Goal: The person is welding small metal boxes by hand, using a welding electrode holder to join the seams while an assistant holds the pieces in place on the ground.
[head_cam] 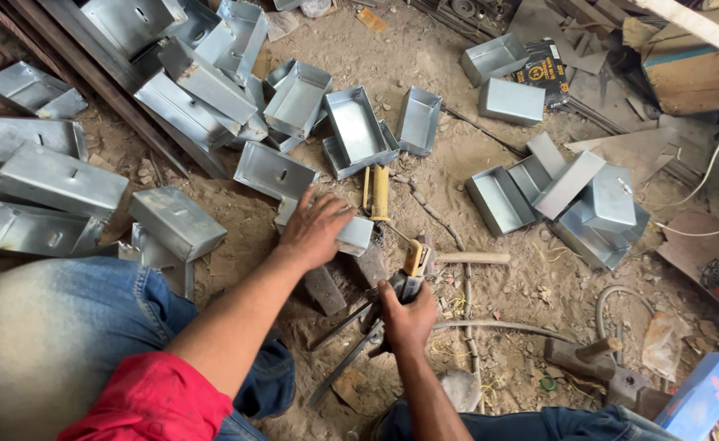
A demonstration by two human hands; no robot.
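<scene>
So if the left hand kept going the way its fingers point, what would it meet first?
The left hand already rests on a small metal box; straight on, probably the yellow-handled tool, then the open metal tray. Depth is uncertain.

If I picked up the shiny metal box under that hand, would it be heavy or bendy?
The shiny grey sheet-metal box under the left hand looks thin-walled and hollow, so probably light. Its folded sides likely keep it stiff. Flat faces mean it shouldn't roll, though the edges may be sharp.
</scene>
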